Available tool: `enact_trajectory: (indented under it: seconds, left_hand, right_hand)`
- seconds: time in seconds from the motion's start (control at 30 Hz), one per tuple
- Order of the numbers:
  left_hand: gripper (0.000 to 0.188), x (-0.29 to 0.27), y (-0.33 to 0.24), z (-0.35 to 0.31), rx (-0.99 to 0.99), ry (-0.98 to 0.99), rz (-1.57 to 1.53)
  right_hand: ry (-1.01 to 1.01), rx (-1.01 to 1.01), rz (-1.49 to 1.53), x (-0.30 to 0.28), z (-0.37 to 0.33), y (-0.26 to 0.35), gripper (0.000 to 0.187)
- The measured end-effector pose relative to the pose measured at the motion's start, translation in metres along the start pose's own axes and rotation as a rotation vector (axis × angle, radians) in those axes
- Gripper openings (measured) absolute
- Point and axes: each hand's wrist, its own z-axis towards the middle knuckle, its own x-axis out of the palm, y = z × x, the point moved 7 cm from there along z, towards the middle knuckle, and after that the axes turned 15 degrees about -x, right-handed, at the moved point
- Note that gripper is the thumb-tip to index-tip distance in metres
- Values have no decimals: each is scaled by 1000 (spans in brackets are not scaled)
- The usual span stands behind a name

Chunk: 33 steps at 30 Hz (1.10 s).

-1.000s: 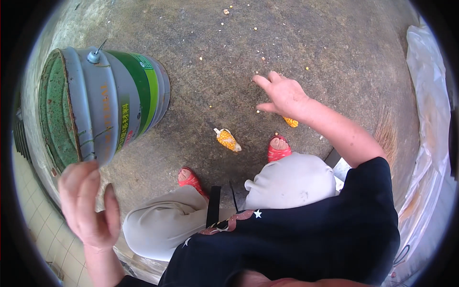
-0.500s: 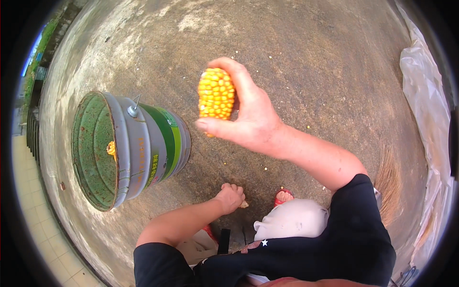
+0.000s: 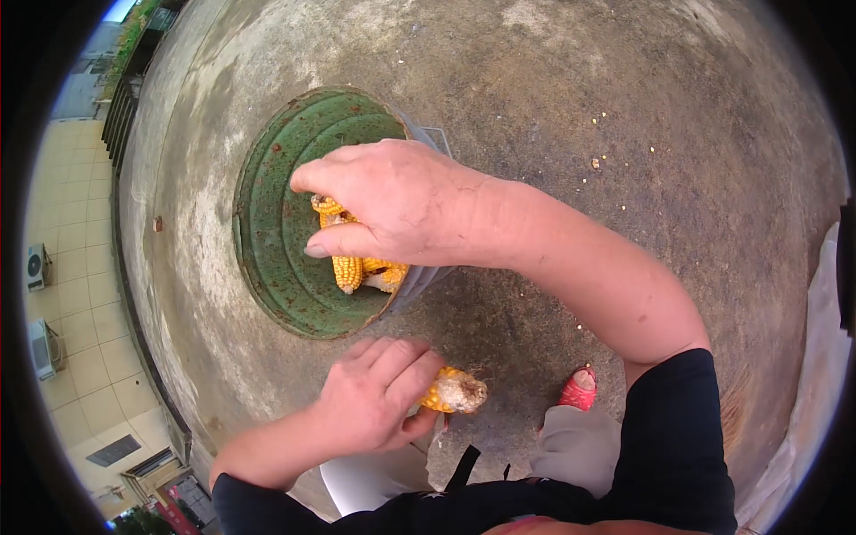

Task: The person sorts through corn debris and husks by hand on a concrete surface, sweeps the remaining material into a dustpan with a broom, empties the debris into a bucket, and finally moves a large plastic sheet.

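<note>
An ear of corn (image 3: 455,391) is in my left hand (image 3: 379,392), its pale, ragged end sticking out to the right past my fingers. My right hand (image 3: 379,201) is over the mouth of a metal bucket (image 3: 276,169), thumb and fingers spread apart, and I see no ear gripped in it. Below it, inside the bucket, lie several yellow ears (image 3: 346,272), partly covered by the hand. The bucket has a rusty green inside and leans with its mouth toward the left of the view.
Loose kernels (image 3: 596,163) are scattered on the stained concrete floor (image 3: 535,98) to the right. My foot in a red sandal (image 3: 579,390) is near the lower middle. Whitish plastic sheeting (image 3: 807,383) runs along the right edge. A tiled wall (image 3: 80,330) stands at far left.
My right hand has gone left, from holding an ear in mid-air to over the bucket, and has let go. My left hand has risen, with an ear now plainly showing. The view has turned left.
</note>
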Motion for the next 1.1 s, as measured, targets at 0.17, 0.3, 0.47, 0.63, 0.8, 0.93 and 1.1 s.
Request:
enact_trajectory:
  seconds: [0.17, 0.3, 0.47, 0.63, 0.8, 0.93, 1.1]
  left_hand:
    - [46, -48, 73, 19, -369, -341, 117]
    - [55, -62, 91, -22, -368, -200, 253]
    - [9, 3, -44, -35, -82, 90, -265]
    - [13, 55, -192, -89, 222, 479, -417]
    - [24, 141, -263, -110, 255, 637, -404]
    - [36, 188, -291, -123, 92, 701, -180]
    - [70, 215, -464, -150, 322, 926, -435]
  right_hand:
    - [-779, 533, 395, -82, -119, -38, 25]
    - [-984, 1112, 494, -5, -263, 15, 18]
    - [-1353, 2075, 170, 89, -495, 331, 18]
    - [-861, 2546, 412, 194, -533, 563, 27]
    - [-682, 2864, 105, 326, -677, 679, 44]
    - [-938, 2678, 195, 329, -723, 643, 62]
    - [-1141, 2663, 509, 371, -758, 637, 67]
